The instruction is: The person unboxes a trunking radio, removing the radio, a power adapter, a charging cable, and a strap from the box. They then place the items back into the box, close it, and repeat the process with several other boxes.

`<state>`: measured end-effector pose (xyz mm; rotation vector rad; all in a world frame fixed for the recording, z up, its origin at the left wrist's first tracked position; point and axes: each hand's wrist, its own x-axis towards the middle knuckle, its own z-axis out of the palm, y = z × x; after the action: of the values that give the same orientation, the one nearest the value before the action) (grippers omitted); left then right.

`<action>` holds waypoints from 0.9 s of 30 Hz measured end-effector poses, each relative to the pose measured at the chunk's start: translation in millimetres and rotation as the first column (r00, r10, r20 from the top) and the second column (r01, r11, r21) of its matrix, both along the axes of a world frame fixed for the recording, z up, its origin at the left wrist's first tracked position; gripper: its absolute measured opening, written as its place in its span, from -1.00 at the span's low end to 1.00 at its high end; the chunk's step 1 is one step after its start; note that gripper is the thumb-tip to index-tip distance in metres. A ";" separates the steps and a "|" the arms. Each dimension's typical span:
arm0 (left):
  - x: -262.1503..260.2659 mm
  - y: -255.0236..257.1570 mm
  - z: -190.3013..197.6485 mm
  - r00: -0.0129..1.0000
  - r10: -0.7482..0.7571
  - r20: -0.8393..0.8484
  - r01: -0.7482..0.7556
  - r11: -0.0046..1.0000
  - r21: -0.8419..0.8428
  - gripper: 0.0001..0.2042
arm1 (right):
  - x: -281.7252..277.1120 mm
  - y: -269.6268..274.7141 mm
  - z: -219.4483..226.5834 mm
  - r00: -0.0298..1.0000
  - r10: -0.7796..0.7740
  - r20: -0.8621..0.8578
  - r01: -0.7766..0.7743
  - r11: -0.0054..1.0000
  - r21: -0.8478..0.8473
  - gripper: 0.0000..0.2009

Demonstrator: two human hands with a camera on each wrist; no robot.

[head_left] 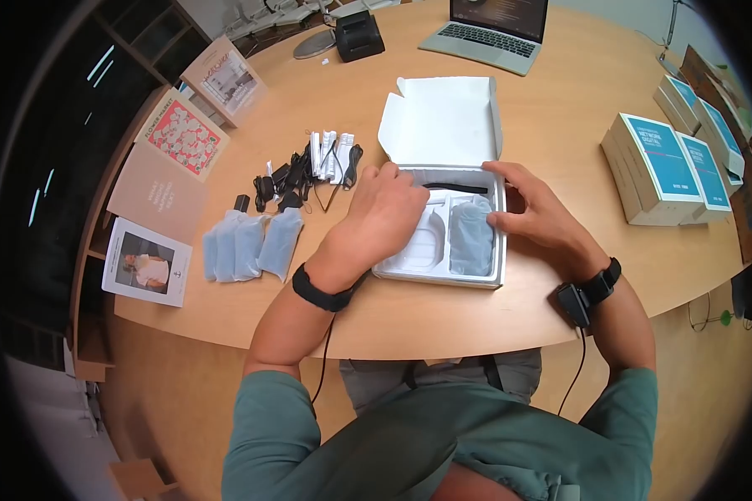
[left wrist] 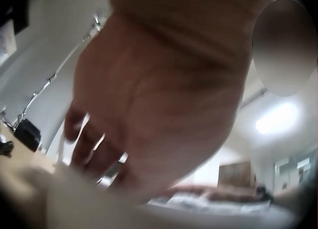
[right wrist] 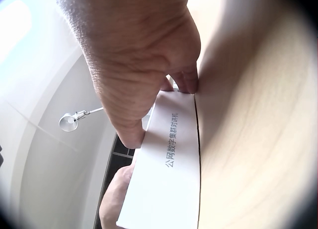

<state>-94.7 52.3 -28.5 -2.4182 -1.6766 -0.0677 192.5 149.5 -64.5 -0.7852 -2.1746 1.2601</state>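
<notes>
An open white box (head_left: 500, 250) stands on the table with its lid (head_left: 443, 117) folded back. Inside, a molded white tray (head_left: 427, 242) has a rounded hollow on the left, and a bagged grey-blue item (head_left: 471, 238) fills the right compartment. A slim black strip (head_left: 459, 188) lies along the back. Over the back left of the box, my left hand (head_left: 382, 213) bends its fingers down at the strip's left end; its fingertips are hidden. My right hand (head_left: 543, 209) grips the box's back right corner, thumb over the side wall (right wrist: 164, 164), fingers around the far end.
Several bagged items (head_left: 246, 246) lie left of the box, with black cables and chargers (head_left: 288, 179) behind them. Books (head_left: 184, 134) stand along the left edge. Blue-and-white boxes (head_left: 656, 167) are stacked at the right. A laptop (head_left: 489, 37) sits at the back.
</notes>
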 end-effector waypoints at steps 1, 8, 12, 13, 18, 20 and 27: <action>-1.0 0.8 -3.2 1.000 0.000 -0.004 0.000 1.000 -0.001 -0.86 | 0.2 1.5 -2.8 1.000 0.000 -0.004 0.000 1.000 -0.001 -0.19; -8.7 4.0 -5.9 1.000 0.010 -0.013 -0.011 0.992 -0.123 -0.85 | 0.2 4.1 -7.7 1.000 0.005 -0.028 -0.004 0.999 0.036 -0.20; -21.4 9.3 19.1 0.967 -0.061 0.246 0.064 0.998 -0.006 -0.84 | -0.4 4.0 -11.6 0.998 0.005 -0.067 -0.005 1.000 -0.008 -0.20; -27.4 8.7 30.3 0.967 -0.061 0.247 0.065 0.998 -0.006 -0.84 | -0.5 4.3 -11.2 0.998 0.004 -0.066 -0.005 1.000 -0.009 -0.20; -80.1 1.7 73.5 0.788 0.170 0.592 -0.281 0.954 0.101 -0.82 | 0.5 3.7 -5.7 1.000 0.009 -0.007 -0.009 1.000 0.022 -0.20; -105.8 3.5 75.9 0.758 0.511 0.405 -0.547 0.836 -0.031 -0.78 | -0.1 3.9 -7.1 1.000 0.009 -0.018 -0.008 1.000 0.018 -0.20; -149.8 19.0 32.1 0.795 0.578 0.184 -0.555 0.816 -0.163 -0.78 | -0.6 3.4 -9.2 1.000 -0.008 -0.024 0.008 1.000 -0.003 -0.19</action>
<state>-244.5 71.3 3.6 -1.9104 -2.5007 -0.1770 191.9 152.9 -73.7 -0.7749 -2.1488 1.2627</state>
